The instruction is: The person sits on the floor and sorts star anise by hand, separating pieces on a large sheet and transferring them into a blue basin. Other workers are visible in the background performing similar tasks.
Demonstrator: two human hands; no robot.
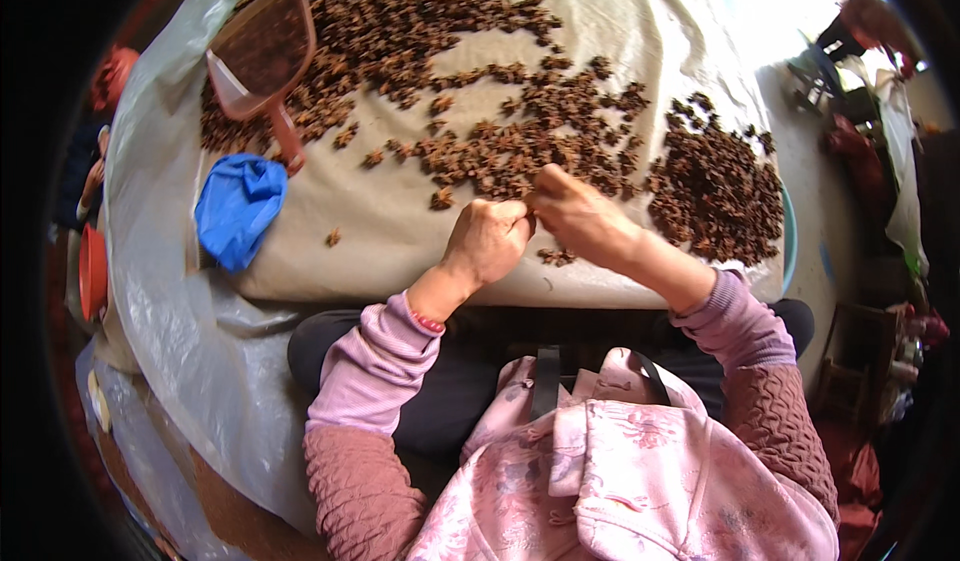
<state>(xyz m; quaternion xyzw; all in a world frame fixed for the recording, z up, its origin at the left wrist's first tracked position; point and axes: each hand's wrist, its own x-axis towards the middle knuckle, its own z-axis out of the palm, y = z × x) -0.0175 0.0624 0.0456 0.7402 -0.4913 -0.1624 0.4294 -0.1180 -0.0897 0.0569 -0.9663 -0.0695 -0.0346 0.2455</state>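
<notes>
My left hand (491,240) and my right hand (581,216) meet at the fingertips over the near part of a cloth-covered work surface (390,253). Both are curled closed in a pinch, and a small brownish piece, seemingly star anise, barely shows between them; the fingers hide most of it. Just beyond lies a loose spread of star anise (487,148). A few more pods (556,256) rest below my right hand. To the right is a denser pile of dark star anise pieces (712,186). A large heap (367,20) covers the far left.
A translucent reddish plastic scoop (289,129) lies on the large heap. Near it sits a crumpled blue plastic bag (240,212). Clear plastic sheeting (161,261) drapes the left side. Another person (874,24) is at far right; an orange-red basin (92,272) stands at left.
</notes>
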